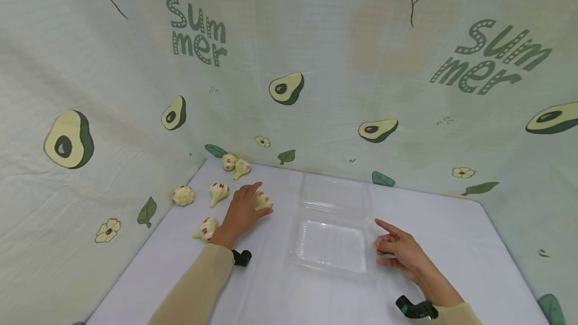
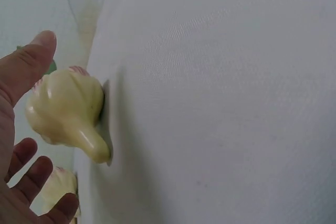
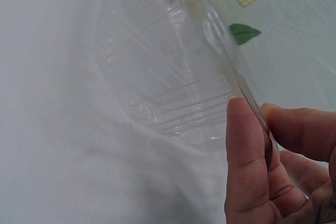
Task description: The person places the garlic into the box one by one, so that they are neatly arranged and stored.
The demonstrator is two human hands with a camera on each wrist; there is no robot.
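Observation:
My left hand (image 1: pixel 241 210) reaches over a cream garlic bulb (image 1: pixel 263 200) with purple-red marks, its thumb and fingers spread around it. In the left wrist view the same garlic bulb (image 2: pixel 65 106) lies on the white cloth between the thumb and the fingers, with no grip on it. A clear plastic clamshell container (image 1: pixel 331 246) lies with its lid folded back, inside facing up. On its right side my right hand (image 1: pixel 402 254) pinches the edge. The right wrist view shows the container's rim (image 3: pixel 239 80) between thumb and finger.
More garlic bulbs lie on the left of the table: one bulb (image 1: pixel 219 193) behind the left hand, another (image 1: pixel 207 228) beside the left wrist, a round one (image 1: pixel 182 195) at the edge, and a pair (image 1: pixel 242 168) at the back corner. A printed cloth (image 1: pixel 316 129) hangs behind.

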